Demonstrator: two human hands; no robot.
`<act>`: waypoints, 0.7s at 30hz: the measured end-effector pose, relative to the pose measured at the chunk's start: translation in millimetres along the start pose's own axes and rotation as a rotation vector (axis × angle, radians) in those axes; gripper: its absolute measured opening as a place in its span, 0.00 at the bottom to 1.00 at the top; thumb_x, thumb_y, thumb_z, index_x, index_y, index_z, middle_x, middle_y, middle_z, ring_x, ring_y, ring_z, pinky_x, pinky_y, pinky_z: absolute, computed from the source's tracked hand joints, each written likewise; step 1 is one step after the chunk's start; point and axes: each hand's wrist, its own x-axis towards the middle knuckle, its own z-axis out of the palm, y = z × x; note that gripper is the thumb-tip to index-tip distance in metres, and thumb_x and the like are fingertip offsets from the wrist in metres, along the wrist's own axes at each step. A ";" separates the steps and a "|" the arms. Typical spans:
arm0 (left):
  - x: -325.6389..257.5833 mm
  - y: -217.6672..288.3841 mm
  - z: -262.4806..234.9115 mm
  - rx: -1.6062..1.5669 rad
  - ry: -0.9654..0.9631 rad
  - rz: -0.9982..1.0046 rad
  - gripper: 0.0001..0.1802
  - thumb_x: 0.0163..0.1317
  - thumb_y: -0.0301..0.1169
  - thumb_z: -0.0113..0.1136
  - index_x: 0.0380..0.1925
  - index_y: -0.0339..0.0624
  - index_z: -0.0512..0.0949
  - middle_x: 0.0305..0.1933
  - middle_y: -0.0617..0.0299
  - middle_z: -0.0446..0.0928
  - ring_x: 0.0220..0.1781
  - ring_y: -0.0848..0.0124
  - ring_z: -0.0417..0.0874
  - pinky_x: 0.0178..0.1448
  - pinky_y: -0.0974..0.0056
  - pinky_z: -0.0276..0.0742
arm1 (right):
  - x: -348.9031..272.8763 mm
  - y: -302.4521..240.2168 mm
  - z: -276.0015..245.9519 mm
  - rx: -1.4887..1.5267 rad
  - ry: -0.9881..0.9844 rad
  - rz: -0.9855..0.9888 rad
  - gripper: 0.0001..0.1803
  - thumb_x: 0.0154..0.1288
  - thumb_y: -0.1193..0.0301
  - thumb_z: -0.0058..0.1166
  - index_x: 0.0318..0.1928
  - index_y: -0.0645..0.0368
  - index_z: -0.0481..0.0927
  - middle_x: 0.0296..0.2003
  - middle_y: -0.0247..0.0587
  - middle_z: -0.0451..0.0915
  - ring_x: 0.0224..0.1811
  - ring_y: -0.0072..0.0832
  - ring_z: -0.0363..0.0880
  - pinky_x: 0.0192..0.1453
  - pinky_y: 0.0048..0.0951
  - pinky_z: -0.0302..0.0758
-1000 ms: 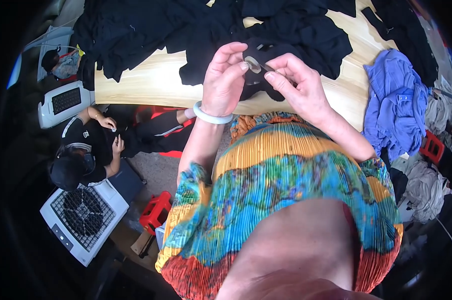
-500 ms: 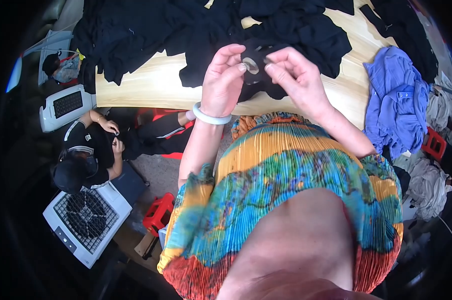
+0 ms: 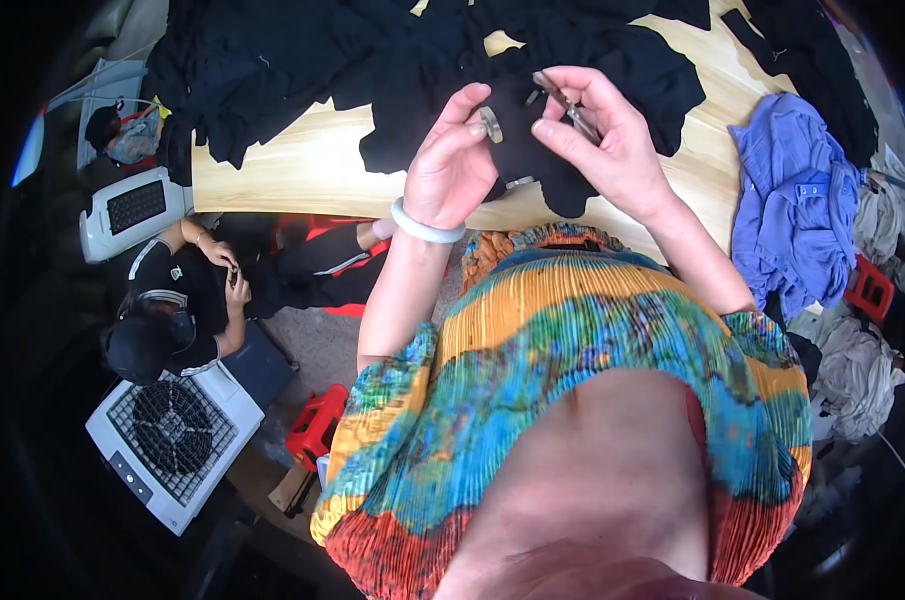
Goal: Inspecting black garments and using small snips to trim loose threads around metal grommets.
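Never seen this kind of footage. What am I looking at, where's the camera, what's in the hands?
There is no machine here: a person works with two bare hands. The single picture comes from a wide fisheye camera worn on the head, looking down, so the colourful pleated top fills the lower part and straight edges bend.

The left hand, with a pale bangle on the wrist, pinches a small round disc-like thing. The right hand holds a thin metal tool, possibly small scissors; too small to be sure.

Below the hands lies a wooden table covered with black garments. A blue garment lies at the right. Another person sits on the floor at left, beside a white fan.
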 end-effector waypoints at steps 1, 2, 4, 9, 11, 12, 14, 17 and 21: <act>0.6 0.2 6.4 -0.003 0.041 0.000 0.19 0.54 0.21 0.45 0.47 0.44 0.67 0.45 0.58 0.71 0.51 0.68 0.70 0.59 0.62 0.62 | 0.1 1.2 -0.4 -0.071 -0.026 -0.032 0.20 0.54 0.78 0.54 0.49 0.62 0.68 0.30 0.27 0.69 0.34 0.11 0.66 0.39 0.13 0.65; 1.3 0.0 11.1 -0.006 0.082 0.000 0.17 0.53 0.19 0.47 0.45 0.41 0.68 0.37 0.62 0.74 0.45 0.72 0.72 0.56 0.66 0.65 | -0.1 1.1 0.1 -0.107 -0.031 -0.020 0.21 0.51 0.79 0.56 0.48 0.63 0.70 0.31 0.28 0.72 0.31 0.10 0.67 0.36 0.13 0.66; 2.2 -0.8 14.7 0.012 0.089 -0.012 0.17 0.53 0.18 0.47 0.45 0.40 0.69 0.38 0.61 0.73 0.45 0.72 0.72 0.56 0.67 0.64 | 2.5 8.4 0.9 -0.219 -0.055 -0.151 0.17 0.50 0.73 0.58 0.43 0.55 0.74 0.28 0.33 0.75 0.25 0.18 0.71 0.31 0.18 0.69; 3.5 -7.1 3.4 -0.013 0.137 -0.034 0.16 0.53 0.18 0.48 0.44 0.39 0.69 0.38 0.60 0.73 0.45 0.72 0.72 0.55 0.68 0.64 | 7.6 6.2 0.4 -0.517 0.025 -0.317 0.08 0.47 0.77 0.55 0.31 0.59 0.74 0.23 0.36 0.71 0.23 0.30 0.73 0.26 0.25 0.69; 3.7 -5.1 11.3 -0.040 0.135 -0.043 0.16 0.53 0.18 0.48 0.44 0.39 0.69 0.38 0.60 0.73 0.45 0.72 0.72 0.54 0.68 0.65 | 10.8 9.6 -3.7 -0.496 0.079 -0.317 0.08 0.47 0.77 0.56 0.31 0.60 0.75 0.24 0.37 0.72 0.23 0.30 0.73 0.26 0.24 0.69; 2.1 -3.8 14.1 -0.065 0.141 -0.043 0.16 0.53 0.18 0.48 0.44 0.40 0.69 0.37 0.61 0.73 0.44 0.72 0.73 0.54 0.67 0.66 | 12.4 9.6 -6.0 -0.466 0.111 -0.321 0.08 0.48 0.76 0.57 0.31 0.61 0.75 0.24 0.37 0.72 0.23 0.28 0.73 0.26 0.23 0.68; 0.5 -2.1 12.3 -0.058 0.124 -0.028 0.16 0.53 0.18 0.47 0.44 0.40 0.69 0.36 0.61 0.73 0.43 0.72 0.73 0.54 0.67 0.67 | 13.7 7.4 -10.4 -0.373 0.192 -0.302 0.07 0.50 0.75 0.57 0.32 0.62 0.75 0.24 0.36 0.72 0.22 0.21 0.71 0.27 0.19 0.67; 0.2 -0.3 11.8 -0.047 0.105 -0.009 0.16 0.54 0.18 0.47 0.44 0.41 0.69 0.36 0.62 0.73 0.42 0.73 0.73 0.54 0.67 0.67 | 11.6 6.9 -16.2 -0.214 0.294 -0.076 0.06 0.53 0.74 0.56 0.31 0.62 0.75 0.24 0.28 0.70 0.22 0.11 0.63 0.26 0.14 0.63; -0.7 1.5 15.9 -0.045 0.094 0.011 0.16 0.54 0.18 0.46 0.44 0.41 0.69 0.36 0.63 0.73 0.42 0.73 0.73 0.54 0.67 0.67 | -2.7 6.7 -14.6 -0.217 0.206 -0.085 0.16 0.57 0.68 0.53 0.43 0.62 0.68 0.25 0.29 0.71 0.23 0.13 0.64 0.29 0.16 0.65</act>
